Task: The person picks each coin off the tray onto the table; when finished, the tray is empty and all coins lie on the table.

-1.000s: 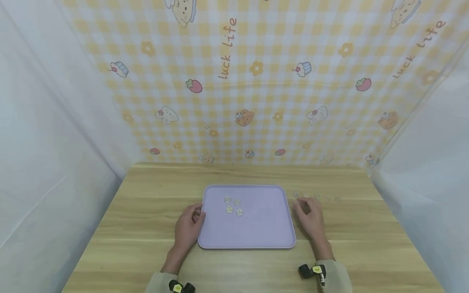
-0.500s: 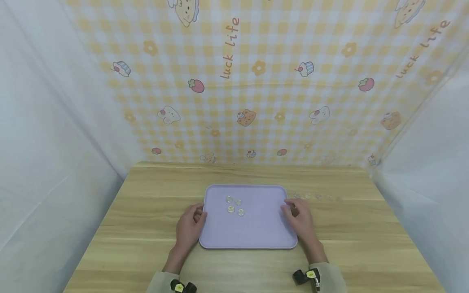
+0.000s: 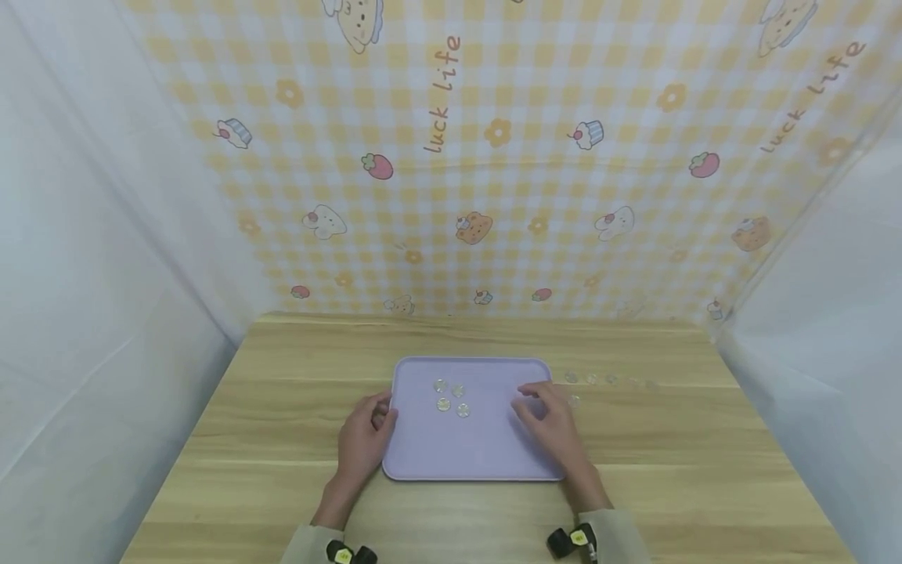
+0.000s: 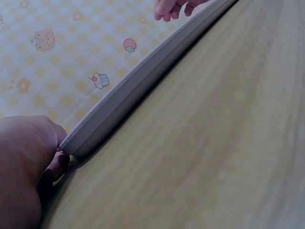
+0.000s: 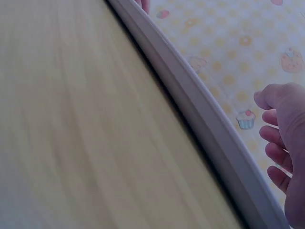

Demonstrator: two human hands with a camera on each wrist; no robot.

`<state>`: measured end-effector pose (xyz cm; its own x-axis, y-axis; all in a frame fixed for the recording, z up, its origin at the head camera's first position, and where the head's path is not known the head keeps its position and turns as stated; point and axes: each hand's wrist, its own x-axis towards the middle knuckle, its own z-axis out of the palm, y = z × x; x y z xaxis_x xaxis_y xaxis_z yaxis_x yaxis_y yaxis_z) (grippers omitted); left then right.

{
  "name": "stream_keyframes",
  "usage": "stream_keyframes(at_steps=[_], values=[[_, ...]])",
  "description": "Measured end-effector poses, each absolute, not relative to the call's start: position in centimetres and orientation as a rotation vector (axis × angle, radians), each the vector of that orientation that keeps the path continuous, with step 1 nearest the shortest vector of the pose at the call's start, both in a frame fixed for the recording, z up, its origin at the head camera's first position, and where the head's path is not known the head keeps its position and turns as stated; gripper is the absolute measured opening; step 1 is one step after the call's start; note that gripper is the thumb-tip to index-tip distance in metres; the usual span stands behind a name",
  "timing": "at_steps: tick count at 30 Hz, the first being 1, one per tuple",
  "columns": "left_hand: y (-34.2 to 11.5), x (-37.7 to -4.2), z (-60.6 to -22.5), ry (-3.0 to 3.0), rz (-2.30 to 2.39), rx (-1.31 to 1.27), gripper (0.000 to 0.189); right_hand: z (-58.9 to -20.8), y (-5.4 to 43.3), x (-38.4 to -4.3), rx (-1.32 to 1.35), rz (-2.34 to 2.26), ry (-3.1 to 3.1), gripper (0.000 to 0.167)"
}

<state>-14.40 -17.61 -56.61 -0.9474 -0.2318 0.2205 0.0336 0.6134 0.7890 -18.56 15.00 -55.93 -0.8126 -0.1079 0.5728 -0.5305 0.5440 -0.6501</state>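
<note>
A lilac rectangular tray (image 3: 486, 458) lies on the wooden table. Several shiny round coins (image 3: 443, 404) sit in a loose cluster on its left half. My left hand (image 3: 363, 439) grips the tray's left rim, thumb at the top edge; in the left wrist view its curled fingers (image 4: 58, 164) show at the rim's corner. Over the tray's right side hovers my right hand (image 3: 553, 423), thumb and forefinger apart. The right wrist view shows this right hand (image 5: 286, 138) with loosely bent fingers and nothing held.
To the right of the tray, a row of faint, coin-like discs (image 3: 591, 378) lies on the table (image 3: 676, 470). One more disc (image 3: 574, 401) lies just beside the right hand. A yellow checked cloth (image 3: 493, 180) hangs behind the table, with white sheets (image 3: 106, 235) on both sides.
My right hand has moved left from the table beside the tray to over its right side, uncovering a disc on the table. My left hand stays at the left rim.
</note>
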Motion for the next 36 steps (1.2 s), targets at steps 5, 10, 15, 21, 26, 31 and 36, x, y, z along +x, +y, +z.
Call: stream_keyframes(at_steps=[5,10,15,21,26,31,36], values=[[-17.6,-14.3,-56.6,-2.551,-1.251,0.171,0.031,-56.6,12.9,-18.3,0.615,1.100,-2.307,0.023],[-17.6,-14.3,-56.4,-2.556,-1.261,0.182,0.031,-56.9,10.8,-17.9,0.639,1.072,-2.369,0.026],[-17.6,-14.3,-56.4,-2.561,-1.255,0.181,0.031,-56.9,9.2,-17.8,0.639,1.101,-2.420,0.028],[-17.7,-14.4,-56.4,-2.550,-1.244,0.173,0.031,-56.7,7.3,-17.8,0.638,1.106,-2.442,0.029],[-17.7,-14.5,-56.5,-2.554,-1.230,0.164,0.031,-56.6,6.1,-17.6,0.657,0.986,-2.483,0.025],[-17.7,-14.5,-56.6,-2.551,-1.219,0.169,0.031,-56.8,5.8,-17.6,0.673,0.906,-2.537,0.016],[-17.6,-14.6,-56.7,-2.559,-1.223,0.170,0.031,-57.1,6.1,-17.8,0.673,0.907,-2.544,0.011]])
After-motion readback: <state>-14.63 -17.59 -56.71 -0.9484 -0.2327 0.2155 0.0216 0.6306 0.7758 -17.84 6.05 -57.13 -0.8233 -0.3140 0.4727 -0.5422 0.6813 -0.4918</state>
